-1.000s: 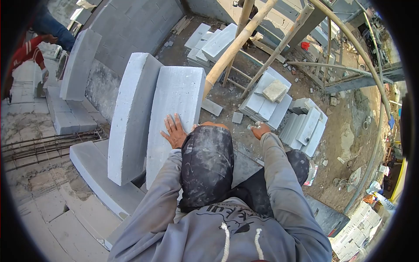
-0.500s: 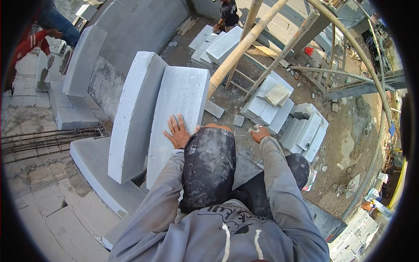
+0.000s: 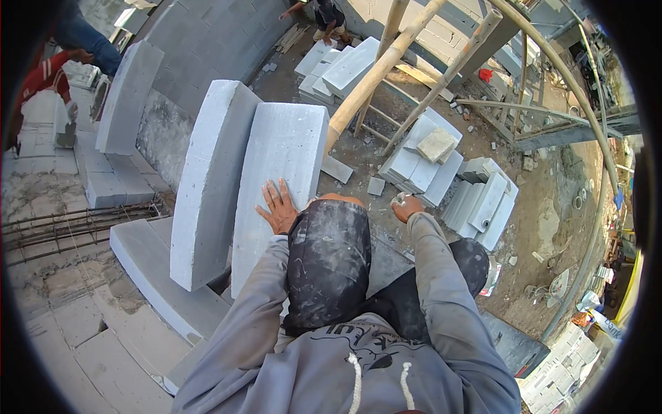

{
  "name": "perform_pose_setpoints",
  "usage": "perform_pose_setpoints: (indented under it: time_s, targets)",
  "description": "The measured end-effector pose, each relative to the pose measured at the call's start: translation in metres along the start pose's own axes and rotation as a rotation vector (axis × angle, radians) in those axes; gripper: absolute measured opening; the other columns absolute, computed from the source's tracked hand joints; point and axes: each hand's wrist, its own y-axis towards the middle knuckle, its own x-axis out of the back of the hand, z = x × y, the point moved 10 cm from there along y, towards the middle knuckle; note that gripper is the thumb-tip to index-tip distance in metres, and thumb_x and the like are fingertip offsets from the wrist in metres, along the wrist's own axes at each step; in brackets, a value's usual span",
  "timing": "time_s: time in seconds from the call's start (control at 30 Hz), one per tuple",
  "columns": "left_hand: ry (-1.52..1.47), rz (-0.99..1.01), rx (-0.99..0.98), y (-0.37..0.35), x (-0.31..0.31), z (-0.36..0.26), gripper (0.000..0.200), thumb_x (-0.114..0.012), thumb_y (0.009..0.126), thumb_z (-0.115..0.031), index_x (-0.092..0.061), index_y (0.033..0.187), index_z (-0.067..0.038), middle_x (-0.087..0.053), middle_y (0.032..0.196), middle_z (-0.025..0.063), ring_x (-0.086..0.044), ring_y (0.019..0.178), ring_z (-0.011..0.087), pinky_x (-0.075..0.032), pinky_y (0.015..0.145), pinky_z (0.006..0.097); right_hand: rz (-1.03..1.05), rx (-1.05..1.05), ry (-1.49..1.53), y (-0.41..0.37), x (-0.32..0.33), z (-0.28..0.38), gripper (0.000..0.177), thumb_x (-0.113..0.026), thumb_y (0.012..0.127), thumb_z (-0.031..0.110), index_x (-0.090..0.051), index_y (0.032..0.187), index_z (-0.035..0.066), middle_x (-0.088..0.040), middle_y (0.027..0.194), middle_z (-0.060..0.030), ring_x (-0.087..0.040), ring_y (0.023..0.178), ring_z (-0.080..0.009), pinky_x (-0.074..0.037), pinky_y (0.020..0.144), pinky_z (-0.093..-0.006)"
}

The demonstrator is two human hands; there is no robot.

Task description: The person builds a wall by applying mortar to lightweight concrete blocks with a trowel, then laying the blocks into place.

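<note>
Left hand (image 3: pixel 278 207): lying open and flat, fingers spreading on the grey block (image 3: pixel 283 148), gripping nothing.
Right hand (image 3: pixel 407 206): curling right of the knee (image 3: pixel 328 238); cannot tell its contents.
Grey block: standing upright, just beside the second block (image 3: pixel 207 179) on its left.

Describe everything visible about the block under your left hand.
The block is a long, pale grey slab, aerated concrete by its look, with fine lengthwise saw lines. It stands upright, close beside a like second block on its left. The left hand rests flat on its face, fingers spread. A dusty trouser knee overlaps its lower right.
</note>
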Motion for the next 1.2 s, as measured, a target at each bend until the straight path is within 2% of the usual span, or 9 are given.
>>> perform_pose_setpoints:
  time_s: [0.07, 0.37, 0.7, 0.73, 0.8, 0.9, 1.03, 1.13, 1.2]
  targets:
    - [0.005, -0.020, -0.011, 0.000, -0.002, 0.001, 0.099, -0.051, 0.068, -0.069, -0.013, 0.140, -0.014, -0.008, 0.144, 0.0167, -0.003, 0.133, 0.0325, -0.003, 0.095, 0.0664, 0.080, -0.010, -0.005, -0.001, -0.006, 0.002, 0.052, -0.051, 0.079, 0.034, -0.047, 0.120, 0.002, -0.051, 0.118, -0.0207, -0.048, 0.110, -0.0337, -0.038, 0.094, -0.0371]
    - [-0.017, -0.016, -0.013, -0.002, 0.005, -0.002, 0.098, -0.051, 0.068, -0.068, -0.011, 0.140, -0.015, -0.008, 0.144, 0.0164, -0.002, 0.134, 0.0320, -0.003, 0.095, 0.0664, 0.060, 0.041, 0.015, -0.007, -0.002, 0.011, 0.051, -0.053, 0.079, 0.033, -0.048, 0.118, -0.001, -0.052, 0.115, -0.0225, -0.049, 0.109, -0.0339, -0.038, 0.093, -0.0375]
    - [0.056, -0.012, -0.023, 0.000, -0.005, 0.000, 0.096, -0.052, 0.069, -0.066, -0.012, 0.140, -0.015, -0.008, 0.144, 0.0152, -0.003, 0.134, 0.0316, -0.004, 0.095, 0.0668, 0.053, 0.026, 0.003, 0.003, -0.022, -0.010, 0.050, -0.052, 0.076, 0.031, -0.050, 0.116, 0.002, -0.054, 0.114, -0.0196, -0.051, 0.107, -0.0334, -0.039, 0.092, -0.0360]
    - [0.055, -0.029, -0.024, 0.001, -0.005, 0.001, 0.095, -0.053, 0.069, -0.065, -0.012, 0.139, -0.015, -0.008, 0.144, 0.0149, -0.004, 0.134, 0.0315, -0.005, 0.095, 0.0668, 0.069, 0.004, 0.017, 0.002, -0.026, -0.015, 0.050, -0.052, 0.076, 0.031, -0.050, 0.116, 0.002, -0.054, 0.114, -0.0196, -0.051, 0.107, -0.0334, -0.039, 0.092, -0.0360]
    - [0.051, -0.077, -0.023, -0.001, -0.001, -0.001, 0.092, -0.055, 0.071, -0.061, -0.014, 0.139, -0.016, -0.009, 0.144, 0.0139, -0.006, 0.133, 0.0309, -0.006, 0.096, 0.0666, 0.272, -0.094, -0.158, -0.004, -0.044, -0.026, 0.049, -0.051, 0.073, 0.023, -0.050, 0.118, 0.004, -0.053, 0.117, -0.0185, -0.051, 0.108, -0.0330, -0.039, 0.092, -0.0370]
    - [0.029, -0.049, 0.010, 0.001, 0.000, -0.002, 0.090, -0.055, 0.072, -0.060, -0.014, 0.139, -0.017, -0.010, 0.144, 0.0136, -0.007, 0.133, 0.0306, -0.007, 0.096, 0.0662, 0.344, -0.181, -0.200, -0.009, -0.059, -0.033, 0.050, -0.049, 0.070, 0.018, -0.050, 0.118, 0.006, -0.051, 0.119, -0.0179, -0.050, 0.109, -0.0329, -0.039, 0.093, -0.0382]
    - [0.028, -0.045, 0.019, -0.001, 0.004, -0.005, 0.088, -0.058, 0.073, -0.054, -0.014, 0.139, -0.018, -0.011, 0.144, 0.0124, -0.009, 0.133, 0.0293, -0.007, 0.098, 0.0643, 0.388, -0.172, -0.140, -0.011, -0.071, -0.027, 0.052, -0.049, 0.069, 0.018, -0.049, 0.120, 0.007, -0.048, 0.122, -0.0173, -0.048, 0.111, -0.0334, -0.038, 0.094, -0.0388]
    - [0.022, -0.087, 0.039, 0.000, -0.002, -0.002, 0.087, -0.060, 0.073, -0.050, -0.014, 0.140, -0.018, -0.012, 0.144, 0.0117, -0.009, 0.133, 0.0287, -0.007, 0.098, 0.0631, 0.388, -0.153, -0.155, -0.012, -0.068, -0.026, 0.058, -0.049, 0.071, 0.020, -0.041, 0.127, 0.006, -0.046, 0.124, -0.0187, -0.046, 0.113, -0.0342, -0.038, 0.095, -0.0387]
    - [0.036, -0.071, 0.035, 0.001, 0.001, -0.003, 0.087, -0.060, 0.073, -0.049, -0.014, 0.140, -0.018, -0.013, 0.144, 0.0115, -0.010, 0.133, 0.0286, -0.007, 0.099, 0.0625, 0.338, -0.261, -0.027, -0.011, -0.065, -0.036, 0.065, -0.048, 0.073, 0.022, -0.031, 0.133, 0.005, -0.044, 0.125, -0.0205, -0.045, 0.114, -0.0343, -0.037, 0.095, -0.0389]
